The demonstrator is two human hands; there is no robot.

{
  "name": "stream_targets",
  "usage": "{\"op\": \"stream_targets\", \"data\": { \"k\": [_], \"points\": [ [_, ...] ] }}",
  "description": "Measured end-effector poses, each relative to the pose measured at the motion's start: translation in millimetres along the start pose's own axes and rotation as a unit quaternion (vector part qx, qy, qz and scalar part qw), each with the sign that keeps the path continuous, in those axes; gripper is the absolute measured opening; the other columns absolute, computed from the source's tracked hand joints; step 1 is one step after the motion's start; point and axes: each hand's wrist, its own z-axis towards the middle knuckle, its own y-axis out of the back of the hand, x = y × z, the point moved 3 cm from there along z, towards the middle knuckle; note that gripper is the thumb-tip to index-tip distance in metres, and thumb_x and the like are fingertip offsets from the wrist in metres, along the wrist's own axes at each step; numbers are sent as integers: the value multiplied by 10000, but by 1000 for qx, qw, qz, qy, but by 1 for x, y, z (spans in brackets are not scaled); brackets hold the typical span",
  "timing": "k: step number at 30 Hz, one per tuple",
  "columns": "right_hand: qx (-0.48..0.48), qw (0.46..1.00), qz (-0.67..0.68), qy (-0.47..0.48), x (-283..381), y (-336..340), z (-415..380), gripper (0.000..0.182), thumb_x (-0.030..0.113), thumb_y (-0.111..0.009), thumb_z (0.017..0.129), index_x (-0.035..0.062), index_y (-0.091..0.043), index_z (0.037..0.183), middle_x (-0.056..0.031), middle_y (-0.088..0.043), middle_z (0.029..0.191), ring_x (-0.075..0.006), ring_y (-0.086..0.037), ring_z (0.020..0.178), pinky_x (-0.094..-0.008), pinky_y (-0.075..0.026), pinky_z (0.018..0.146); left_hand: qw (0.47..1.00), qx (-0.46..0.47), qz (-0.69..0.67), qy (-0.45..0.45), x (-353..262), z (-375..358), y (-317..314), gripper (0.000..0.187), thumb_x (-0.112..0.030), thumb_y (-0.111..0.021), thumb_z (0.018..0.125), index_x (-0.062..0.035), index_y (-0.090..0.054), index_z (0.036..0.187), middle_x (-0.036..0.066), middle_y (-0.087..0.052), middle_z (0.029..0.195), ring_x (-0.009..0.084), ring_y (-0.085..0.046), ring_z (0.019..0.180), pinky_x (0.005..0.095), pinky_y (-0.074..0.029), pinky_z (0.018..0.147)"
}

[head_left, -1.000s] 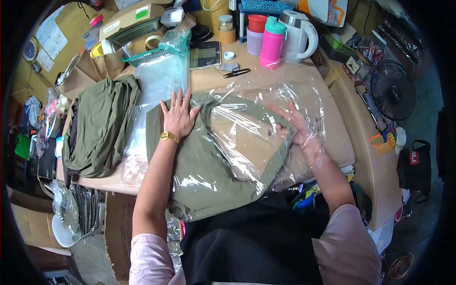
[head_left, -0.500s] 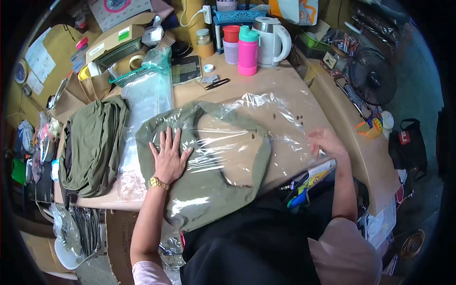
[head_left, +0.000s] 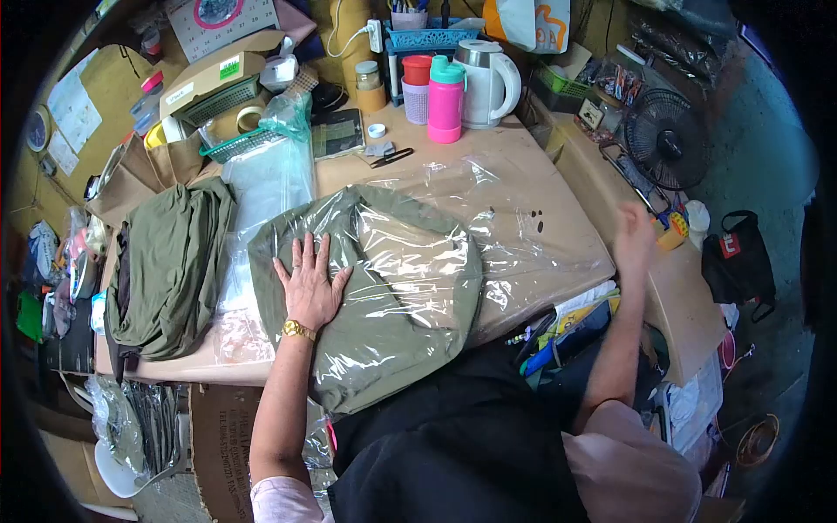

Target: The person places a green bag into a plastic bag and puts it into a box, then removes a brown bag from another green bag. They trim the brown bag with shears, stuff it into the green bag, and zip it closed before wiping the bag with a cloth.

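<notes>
An olive-green fabric item, folded over with a loop-shaped gap in it, lies inside a clear plastic bag on the table. My left hand presses flat on the bag's left part, fingers spread, a gold watch on the wrist. Past the table's right edge, my right hand is raised and blurred, apart from the bag; its fingers are smeared by motion. To the left sits a stack of folded olive-green fabric, beside flat clear plastic bags.
At the back stand a pink bottle, a kettle and a jar. Black thread snips lie near a notebook. A fan is on the right-hand surface. Tools fill an opening below the table's front edge.
My right hand has moved away from the bag's right end, rightward and up. The bag's open end lies flatter, and the item's right side has shifted slightly left. My left hand stays in place.
</notes>
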Motion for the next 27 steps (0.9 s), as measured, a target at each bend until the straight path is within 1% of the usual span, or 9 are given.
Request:
{"op": "stream_targets", "data": {
  "k": [3,5,9,14,19,20,22,25,27],
  "points": [
    [174,928,294,151,117,-59,-53,399,102,-608,921,67,-564,1316,-156,-578,1344,-279,-545,1261,-396,-396,1076,1000,-6,6,2,0,1,1,706,-536,-462,966,-176,-299,1551,138,-263,1608,333,-205,1497,646,-58,1167],
    [196,924,118,307,138,-100,-70,415,146,-583,933,58,-557,1338,-168,-565,1357,-270,-486,1327,-465,-308,1139,1000,2,-2,3,-1,0,3,711,-535,-469,961,-173,-301,1550,138,-264,1608,332,-206,1496,643,-60,1169],
    [231,922,-294,98,56,-165,-16,590,505,-415,993,84,-519,1394,-175,-442,1489,-354,-335,1421,-592,-194,1155,1000,1,-10,11,-1,-2,6,719,-549,-484,945,-177,-326,1540,140,-249,1615,327,-195,1502,640,-47,1173],
    [97,969,-227,28,12,-189,-19,681,571,-479,946,63,-488,1399,-229,-422,1485,-400,-371,1379,-578,-254,1122,999,-20,-36,2,1,1,2,744,-594,-456,942,-183,-311,1545,171,-263,1601,348,-184,1501,660,-50,1163],
    [350,934,65,31,63,-191,29,342,273,-610,899,-12,-590,1086,-214,-647,1018,-332,-649,900,-465,-498,809,978,-149,-143,44,22,-24,54,694,-520,-499,967,-169,-323,1539,205,-226,1604,412,-150,1494,675,-60,1150],
    [282,933,40,220,91,-179,65,81,128,-568,914,62,-560,868,-39,-565,718,-180,-599,725,-339,-482,666,966,-154,-188,84,29,-35,70,660,-477,-497,987,-151,-327,1535,226,-210,1605,425,-139,1494,657,-79,1155],
    [387,897,158,146,219,-92,85,206,257,-534,1006,121,-584,859,-2,-563,746,-72,-545,694,-249,-431,615,941,-176,-266,115,42,-55,66,650,-467,-483,999,-134,-323,1534,239,-209,1601,430,-131,1494,649,-88,1157],
    [508,601,491,375,361,2,79,274,312,-436,1065,96,-588,1136,21,-596,883,-65,-567,678,-207,-455,588,876,-210,-412,140,46,-77,46,651,-429,-439,1034,-41,-281,1533,276,-229,1582,433,-145,1489,492,-133,1205],
    [392,719,425,385,443,8,38,244,290,-514,1028,74,-595,1110,-19,-608,853,-106,-567,693,-243,-460,618,823,-208,-515,117,27,-91,37,657,-397,-440,1038,8,-264,1526,262,-243,1581,389,-182,1490,418,-158,1212]
  ]
}}
